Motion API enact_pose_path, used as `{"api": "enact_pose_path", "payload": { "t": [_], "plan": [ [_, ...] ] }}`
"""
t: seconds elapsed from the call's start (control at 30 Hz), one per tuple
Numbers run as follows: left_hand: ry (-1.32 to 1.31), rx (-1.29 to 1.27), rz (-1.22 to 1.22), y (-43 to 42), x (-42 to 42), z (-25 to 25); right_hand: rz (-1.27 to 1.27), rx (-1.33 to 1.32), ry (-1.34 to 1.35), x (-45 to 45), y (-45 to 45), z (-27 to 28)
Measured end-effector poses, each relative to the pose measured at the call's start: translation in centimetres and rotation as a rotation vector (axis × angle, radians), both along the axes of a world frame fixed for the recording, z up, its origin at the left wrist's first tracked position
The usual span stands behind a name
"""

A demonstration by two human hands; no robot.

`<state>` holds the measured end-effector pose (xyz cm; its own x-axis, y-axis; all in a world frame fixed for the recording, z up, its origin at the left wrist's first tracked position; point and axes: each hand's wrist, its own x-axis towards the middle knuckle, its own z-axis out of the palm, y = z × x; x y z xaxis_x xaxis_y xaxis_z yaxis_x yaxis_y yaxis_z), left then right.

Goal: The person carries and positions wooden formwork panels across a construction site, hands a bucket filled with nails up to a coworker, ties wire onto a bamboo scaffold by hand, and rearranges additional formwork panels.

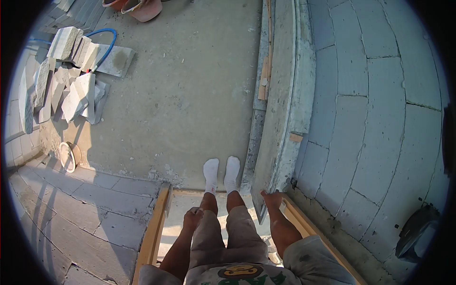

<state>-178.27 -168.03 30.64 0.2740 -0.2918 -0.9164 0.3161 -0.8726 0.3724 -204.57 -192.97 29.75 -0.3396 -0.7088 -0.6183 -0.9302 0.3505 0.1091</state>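
My right hand point(271, 198) is closed on the near end of a long grey board point(278, 95), the top one in a stack along the block wall. My left hand point(193, 218) hangs beside my left knee with its fingers curled; whether anything small is in it is hidden. Between the hands are my bare lower legs and feet in white socks point(211, 170), standing at the edge of the concrete floor point(166, 95).
Broken white blocks point(78, 95) and a blue hose point(114, 40) lie at the left. Buckets point(145, 10) stand at the top. A round pale container point(69, 157) is at the lower left. Wooden frame posts point(154, 228) flank me. A block wall point(351, 95) rises at the right.
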Motion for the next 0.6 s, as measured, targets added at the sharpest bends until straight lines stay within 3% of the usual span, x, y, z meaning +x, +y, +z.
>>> {"api": "enact_pose_path", "payload": {
  "t": [0.17, 0.27, 0.37, 0.5, 0.6],
  "plan": [
    [0.041, -0.047, 0.045, -2.6, 0.5, 0.1, 0.034, -0.132, -0.059, -0.4, 1.2, -1.6],
    [0.006, -0.054, 0.024, -3.0, 0.7, -0.9, -0.011, 0.045, -0.125, -1.1, 0.8, -2.3],
    [-0.066, -0.03, -0.091, -2.5, 1.3, -2.2, 0.156, -0.038, -0.064, -0.1, -0.6, 0.5],
    [0.05, -0.127, 0.141, -4.3, 2.8, -1.3, 0.107, -0.09, -0.259, -3.0, -1.9, 4.1],
    [0.022, -0.089, 0.114, -7.4, 3.6, -1.3, 0.098, -0.073, -0.384, -4.2, -3.9, 9.7]
  ]
}}
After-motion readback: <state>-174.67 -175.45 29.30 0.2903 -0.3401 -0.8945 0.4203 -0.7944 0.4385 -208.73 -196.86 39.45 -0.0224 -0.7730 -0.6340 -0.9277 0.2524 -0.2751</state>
